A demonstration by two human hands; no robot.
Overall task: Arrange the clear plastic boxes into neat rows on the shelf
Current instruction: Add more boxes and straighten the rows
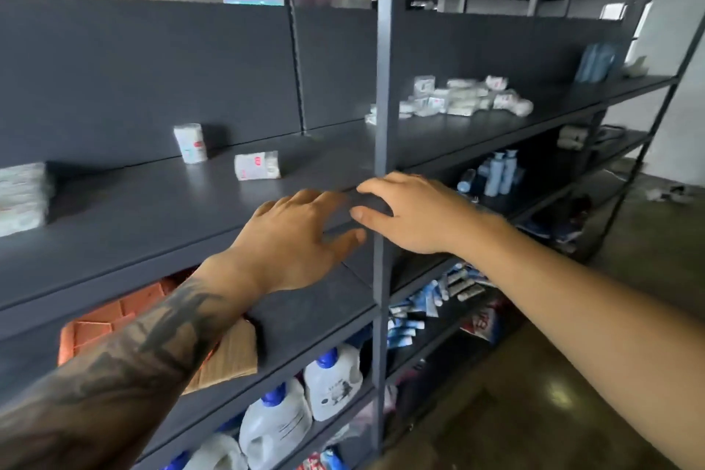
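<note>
Boxes of clear plastic sit scattered on a dark shelf (152, 202): one upright box (190, 143) near the back panel, one lying box (257, 165) just in front & to its right, a loose pile (457, 95) farther right beyond the metal post (383, 126). Left hand (293, 240) and right hand (416, 214) reach over the shelf's front edge, fingers spread, empty, gripping nothing. Jugs (301, 404) w/ blue caps stand on a lower level.

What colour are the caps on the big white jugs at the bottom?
Blue. The caps on the white jugs show best in the head view, the only one.
</note>
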